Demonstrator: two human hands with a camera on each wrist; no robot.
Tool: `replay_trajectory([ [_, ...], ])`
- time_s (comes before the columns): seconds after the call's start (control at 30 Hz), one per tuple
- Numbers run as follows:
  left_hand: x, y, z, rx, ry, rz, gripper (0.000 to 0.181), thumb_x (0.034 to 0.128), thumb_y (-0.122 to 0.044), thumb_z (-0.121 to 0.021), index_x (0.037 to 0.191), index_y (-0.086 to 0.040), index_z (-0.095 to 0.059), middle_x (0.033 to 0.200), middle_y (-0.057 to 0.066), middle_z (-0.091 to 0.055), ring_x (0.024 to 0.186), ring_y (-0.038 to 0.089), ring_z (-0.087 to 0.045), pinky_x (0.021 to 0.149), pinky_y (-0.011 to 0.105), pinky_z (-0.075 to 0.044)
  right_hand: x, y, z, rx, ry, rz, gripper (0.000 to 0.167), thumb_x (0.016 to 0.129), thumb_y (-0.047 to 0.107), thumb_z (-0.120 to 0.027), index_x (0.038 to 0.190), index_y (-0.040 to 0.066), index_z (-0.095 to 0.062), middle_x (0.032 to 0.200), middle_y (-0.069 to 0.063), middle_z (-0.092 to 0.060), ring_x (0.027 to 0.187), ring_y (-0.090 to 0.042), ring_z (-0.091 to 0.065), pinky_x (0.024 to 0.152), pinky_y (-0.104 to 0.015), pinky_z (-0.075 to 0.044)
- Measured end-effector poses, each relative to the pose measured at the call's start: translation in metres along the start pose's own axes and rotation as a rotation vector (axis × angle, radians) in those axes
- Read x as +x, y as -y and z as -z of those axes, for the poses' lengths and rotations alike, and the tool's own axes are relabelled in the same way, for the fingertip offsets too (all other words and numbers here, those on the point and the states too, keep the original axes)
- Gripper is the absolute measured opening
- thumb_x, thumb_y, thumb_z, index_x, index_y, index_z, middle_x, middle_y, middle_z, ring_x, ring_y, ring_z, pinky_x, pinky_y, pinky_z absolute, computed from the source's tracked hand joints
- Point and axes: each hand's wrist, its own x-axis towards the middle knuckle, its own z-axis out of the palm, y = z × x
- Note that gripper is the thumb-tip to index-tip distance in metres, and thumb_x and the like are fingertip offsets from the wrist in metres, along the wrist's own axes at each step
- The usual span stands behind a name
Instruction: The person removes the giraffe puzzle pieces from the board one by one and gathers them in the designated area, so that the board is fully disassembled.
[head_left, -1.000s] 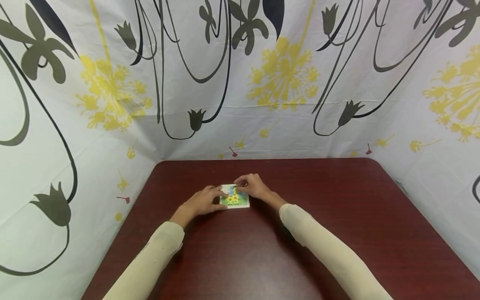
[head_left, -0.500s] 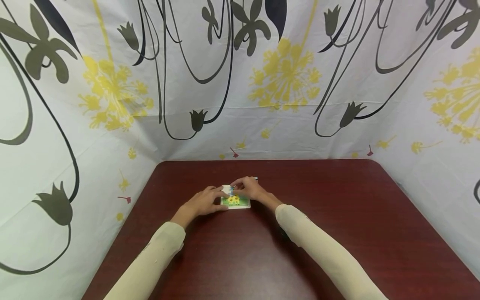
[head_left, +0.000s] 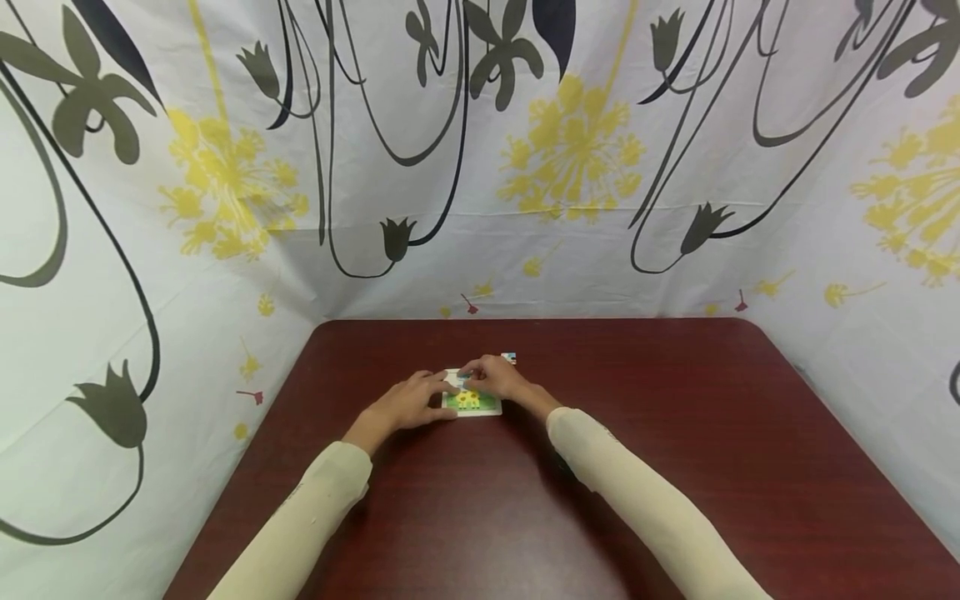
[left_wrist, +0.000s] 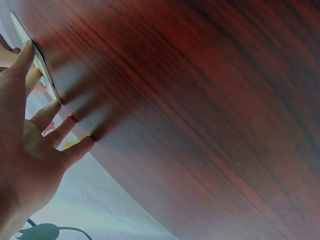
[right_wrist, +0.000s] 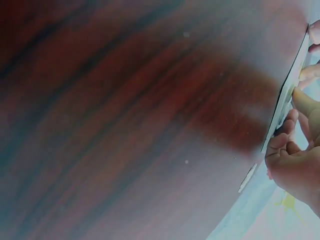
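Head view: I log the left hand [head_left: 408,402] spread wide against a white-bordered, green-and-yellow rectangular picture board [head_left: 483,407], right hand [head_left: 497,377] over it, grip narrow, contents unclear.

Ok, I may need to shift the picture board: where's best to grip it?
Probably the near right corner of the picture board, pinching its edge from the right. It looks thin and flat, and that corner is uncovered, while the left hand covers its left side and the right hand its far part.
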Motion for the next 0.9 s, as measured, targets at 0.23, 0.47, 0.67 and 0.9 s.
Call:
replay_trajectory([
  [0.23,-0.001,0.000,0.000,-0.004,0.011,-0.001,0.050,0.0976,-0.052,-0.069,0.140,-0.027,-0.066,0.165,0.011,-0.038,0.149,0.038,-0.036,0.107,0.064,-0.042,-0.003,0.002,-0.005,-0.028,-0.045,-0.039,0.021,0.098,0.010,-0.074,0.118,0.008,-0.077,0.110,-0.017,-0.064,0.100,-0.025,-0.057,0.088,-0.042,-0.051],
  [0.47,0.000,-0.001,0.000,-0.004,0.012,0.000,0.050,0.0976,-0.053,-0.069,0.140,-0.027,-0.065,0.165,0.011,-0.037,0.150,0.038,-0.035,0.106,0.065,-0.042,-0.006,0.004,-0.006,-0.037,-0.072,-0.042,0.023,0.098,0.010,-0.074,0.121,0.009,-0.075,0.120,-0.012,-0.067,0.114,-0.028,-0.056,0.093,-0.046,-0.051],
  [0.67,0.001,-0.002,0.001,-0.002,0.014,0.008,0.050,0.0972,-0.053,-0.069,0.141,-0.029,-0.065,0.165,0.010,-0.037,0.149,0.037,-0.036,0.107,0.064,-0.042,-0.006,0.004,0.000,-0.031,-0.091,0.014,0.027,0.098,0.000,-0.068,0.123,0.005,-0.073,0.118,-0.012,-0.070,0.108,-0.029,-0.064,0.089,-0.043,-0.055],
  [0.9,0.001,-0.002,0.002,-0.014,0.013,0.016,0.049,0.0968,-0.053,-0.070,0.140,-0.030,-0.066,0.165,0.010,-0.038,0.149,0.037,-0.036,0.106,0.063,-0.043,-0.006,0.001,0.010,0.046,-0.081,0.024,0.031,0.098,-0.006,-0.061,0.126,0.000,-0.071,0.126,-0.018,-0.069,0.114,-0.034,-0.068,0.093,-0.044,-0.057],
])
